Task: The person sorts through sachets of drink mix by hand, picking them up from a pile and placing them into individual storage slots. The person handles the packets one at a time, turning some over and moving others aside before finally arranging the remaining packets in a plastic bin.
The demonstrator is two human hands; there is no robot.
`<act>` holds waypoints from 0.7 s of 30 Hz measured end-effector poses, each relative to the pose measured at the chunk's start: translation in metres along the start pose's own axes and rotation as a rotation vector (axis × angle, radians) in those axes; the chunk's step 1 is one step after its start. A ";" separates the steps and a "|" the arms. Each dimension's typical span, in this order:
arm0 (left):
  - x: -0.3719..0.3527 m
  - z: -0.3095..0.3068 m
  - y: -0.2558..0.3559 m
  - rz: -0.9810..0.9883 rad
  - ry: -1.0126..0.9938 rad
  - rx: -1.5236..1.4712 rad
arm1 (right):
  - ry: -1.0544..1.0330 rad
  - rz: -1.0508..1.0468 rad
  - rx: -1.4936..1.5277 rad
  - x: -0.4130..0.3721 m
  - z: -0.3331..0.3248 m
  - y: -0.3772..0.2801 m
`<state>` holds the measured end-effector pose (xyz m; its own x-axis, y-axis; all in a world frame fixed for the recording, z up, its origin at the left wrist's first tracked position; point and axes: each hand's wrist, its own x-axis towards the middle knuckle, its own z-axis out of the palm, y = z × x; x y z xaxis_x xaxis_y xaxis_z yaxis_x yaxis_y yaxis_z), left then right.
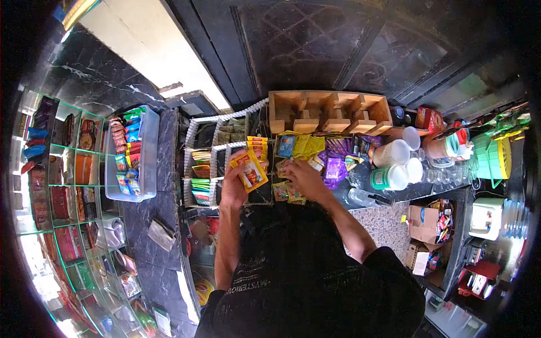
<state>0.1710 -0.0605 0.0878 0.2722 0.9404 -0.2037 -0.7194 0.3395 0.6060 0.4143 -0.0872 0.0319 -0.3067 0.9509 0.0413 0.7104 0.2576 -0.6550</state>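
Dark marble counter (152,225), glass shelves (62,186), wooden rack (329,110).

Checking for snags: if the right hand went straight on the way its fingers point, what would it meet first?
Probably the blue sachet just ahead of the right hand, below the wooden rack. Depth is unclear, so a nearer sachet under the fingers may come first.

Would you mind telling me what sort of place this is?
Likely a small kiosk or drink stall: the left hand holds a yellow sachet, glass shelves carry packaged snacks, and plastic cups stand nearby.
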 end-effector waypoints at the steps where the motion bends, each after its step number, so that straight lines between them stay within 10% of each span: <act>1: 0.001 -0.004 -0.002 -0.033 0.031 0.027 | -0.030 0.039 0.029 0.003 -0.020 -0.007; 11: 0.018 -0.003 -0.029 -0.155 0.107 0.151 | 0.021 -0.149 0.386 0.018 -0.135 -0.058; 14: 0.017 0.011 -0.025 -0.462 -0.087 0.199 | -0.042 -0.260 0.488 0.024 -0.133 -0.059; 21: -0.002 0.038 -0.028 -0.292 -0.250 0.270 | 0.156 -0.289 0.482 0.039 -0.104 -0.035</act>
<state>0.2146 -0.0722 0.1006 0.6080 0.7616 -0.2241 -0.4067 0.5412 0.7360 0.4434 -0.0417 0.1351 -0.3223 0.8770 0.3564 0.2315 0.4381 -0.8686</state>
